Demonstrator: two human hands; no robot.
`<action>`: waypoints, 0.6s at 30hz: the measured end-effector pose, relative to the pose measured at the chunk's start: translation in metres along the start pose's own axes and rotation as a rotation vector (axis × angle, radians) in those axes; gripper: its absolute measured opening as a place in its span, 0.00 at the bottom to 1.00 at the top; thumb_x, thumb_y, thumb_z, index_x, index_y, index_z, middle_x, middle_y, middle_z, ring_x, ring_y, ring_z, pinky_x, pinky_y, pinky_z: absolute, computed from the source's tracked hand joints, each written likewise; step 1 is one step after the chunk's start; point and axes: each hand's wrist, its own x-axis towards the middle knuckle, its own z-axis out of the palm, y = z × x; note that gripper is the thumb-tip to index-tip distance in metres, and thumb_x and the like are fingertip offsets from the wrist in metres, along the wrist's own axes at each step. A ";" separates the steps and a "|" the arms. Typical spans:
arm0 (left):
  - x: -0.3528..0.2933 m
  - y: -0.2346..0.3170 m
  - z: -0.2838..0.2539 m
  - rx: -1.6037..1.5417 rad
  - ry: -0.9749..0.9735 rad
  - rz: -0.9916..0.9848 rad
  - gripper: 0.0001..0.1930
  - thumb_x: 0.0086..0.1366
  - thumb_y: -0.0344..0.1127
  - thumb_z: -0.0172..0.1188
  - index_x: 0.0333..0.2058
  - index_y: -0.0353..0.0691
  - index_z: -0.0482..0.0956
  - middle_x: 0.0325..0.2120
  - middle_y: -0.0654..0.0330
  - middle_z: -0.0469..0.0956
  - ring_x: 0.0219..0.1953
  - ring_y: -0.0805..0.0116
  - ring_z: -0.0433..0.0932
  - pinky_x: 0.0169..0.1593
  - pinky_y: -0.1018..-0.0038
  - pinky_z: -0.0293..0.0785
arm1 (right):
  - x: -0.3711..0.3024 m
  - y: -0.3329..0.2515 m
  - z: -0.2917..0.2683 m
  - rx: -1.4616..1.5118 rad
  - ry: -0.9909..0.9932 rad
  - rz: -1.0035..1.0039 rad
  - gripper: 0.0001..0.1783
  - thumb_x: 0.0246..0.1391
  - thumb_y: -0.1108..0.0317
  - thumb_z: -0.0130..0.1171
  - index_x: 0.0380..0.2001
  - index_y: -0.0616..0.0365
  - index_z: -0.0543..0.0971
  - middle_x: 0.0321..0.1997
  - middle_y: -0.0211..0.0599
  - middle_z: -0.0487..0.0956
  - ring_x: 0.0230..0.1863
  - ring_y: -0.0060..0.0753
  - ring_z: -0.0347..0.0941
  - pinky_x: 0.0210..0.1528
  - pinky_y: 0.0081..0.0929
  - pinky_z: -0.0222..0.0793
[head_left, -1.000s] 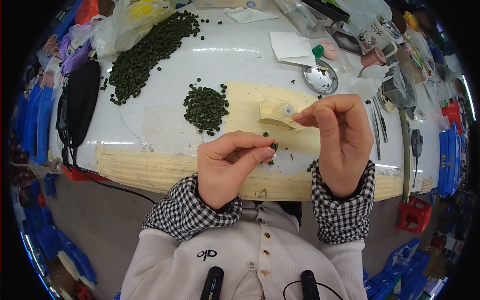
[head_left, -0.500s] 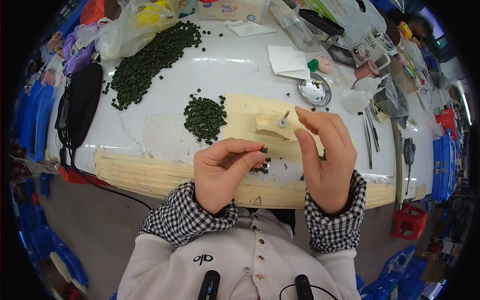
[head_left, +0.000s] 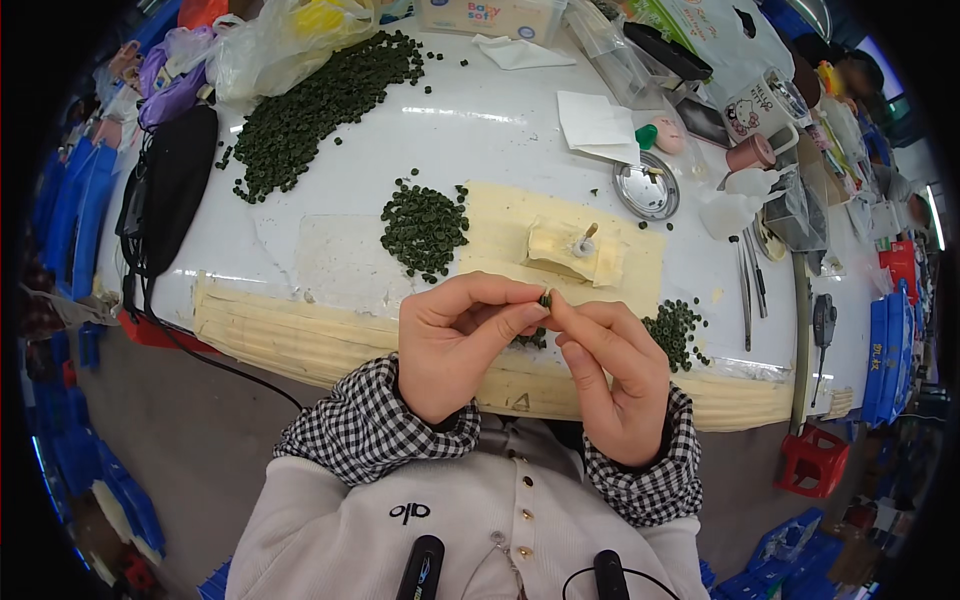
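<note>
My left hand [head_left: 445,345] is closed, thumb and index finger pinching a small dark green piece [head_left: 545,299] above the table's front edge. Against that piece rests the index fingertip of my right hand [head_left: 622,375]; its other fingers are curled in, and anything inside them is hidden. Just beyond both hands stands a cream block [head_left: 560,250] with a short brown peg [head_left: 590,231] in a whitish lump on top. A few green pieces lie partly hidden under my fingers. Another small pile [head_left: 677,333] sits beside my right hand.
A medium pile of green pieces [head_left: 424,229] lies left of the block, and a larger heap [head_left: 325,110] is farther back. At the right are a round metal dish [head_left: 645,186], tweezers [head_left: 744,292] and a mug [head_left: 752,107]. A black pouch [head_left: 180,190] lies at the left.
My right hand has come left and down from beside the block to the green piece, its fingers curling in. My left hand still pinches the piece. The pile at right is now uncovered.
</note>
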 end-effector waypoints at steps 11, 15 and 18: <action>0.001 -0.002 -0.001 -0.013 -0.036 -0.001 0.06 0.62 0.20 0.59 0.38 0.30 0.80 0.32 0.54 0.81 0.32 0.71 0.79 0.38 0.77 0.76 | 0.000 0.008 -0.002 0.007 -0.020 -0.086 0.21 0.53 0.84 0.56 0.51 0.66 0.76 0.40 0.42 0.76 0.37 0.33 0.74 0.38 0.20 0.70; 0.001 -0.001 0.000 -0.031 -0.027 -0.013 0.06 0.62 0.21 0.59 0.38 0.31 0.80 0.32 0.54 0.81 0.32 0.71 0.79 0.38 0.77 0.76 | 0.000 0.009 0.000 0.006 -0.009 -0.094 0.21 0.52 0.84 0.56 0.51 0.66 0.76 0.39 0.42 0.76 0.36 0.33 0.74 0.37 0.21 0.70; 0.001 0.000 0.000 -0.039 -0.020 -0.023 0.06 0.62 0.21 0.59 0.37 0.31 0.80 0.32 0.54 0.81 0.32 0.71 0.79 0.38 0.77 0.76 | -0.002 0.011 0.003 -0.011 0.018 -0.114 0.21 0.51 0.83 0.57 0.51 0.66 0.76 0.39 0.42 0.76 0.36 0.33 0.73 0.36 0.21 0.70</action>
